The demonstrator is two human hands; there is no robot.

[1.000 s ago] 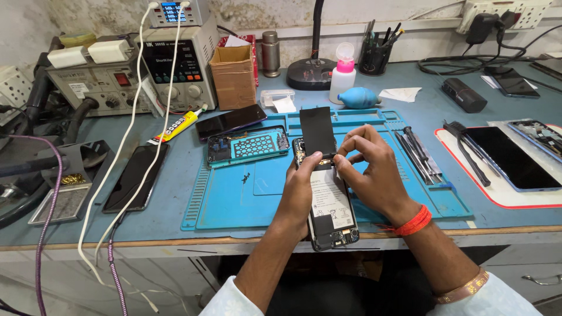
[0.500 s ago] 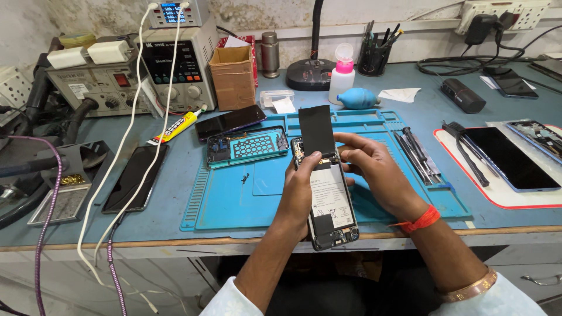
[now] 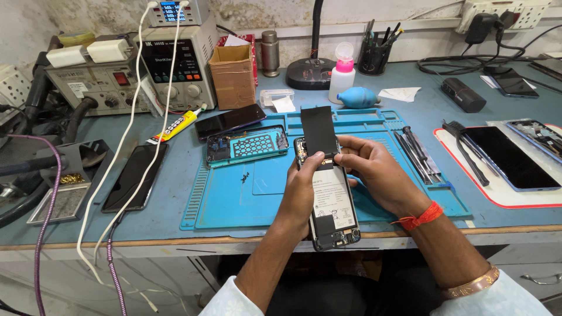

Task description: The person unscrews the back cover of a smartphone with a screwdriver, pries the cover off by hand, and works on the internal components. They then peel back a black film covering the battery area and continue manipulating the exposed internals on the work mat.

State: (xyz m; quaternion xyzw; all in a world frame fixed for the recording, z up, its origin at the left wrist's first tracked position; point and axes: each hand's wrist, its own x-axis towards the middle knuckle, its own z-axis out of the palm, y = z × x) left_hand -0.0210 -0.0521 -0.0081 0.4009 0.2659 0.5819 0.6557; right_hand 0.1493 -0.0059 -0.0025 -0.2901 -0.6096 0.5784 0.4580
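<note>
An opened phone (image 3: 332, 205) with its back off lies lengthwise on the blue repair mat (image 3: 234, 199), its white-labelled battery showing. My left hand (image 3: 304, 184) grips the phone's left side, thumb on the battery's top edge. My right hand (image 3: 374, 169) rests at the phone's right side, fingertips pinching the lower end of a black rectangular sheet (image 3: 319, 130) that stands up from the phone's top. A red thread circles my right wrist.
A blue phone frame (image 3: 246, 146) and a dark phone (image 3: 229, 120) lie at the mat's back left. Tweezers and screwdrivers (image 3: 417, 152) sit right of my hands. A power supply (image 3: 175, 58), cardboard box (image 3: 233, 76), white cables (image 3: 126, 152), another phone (image 3: 134, 175) and a red-edged mat with phones (image 3: 509, 161) surround.
My right hand's fingers have closed in toward the bottom of the black sheet. The phone and my left hand have stayed put.
</note>
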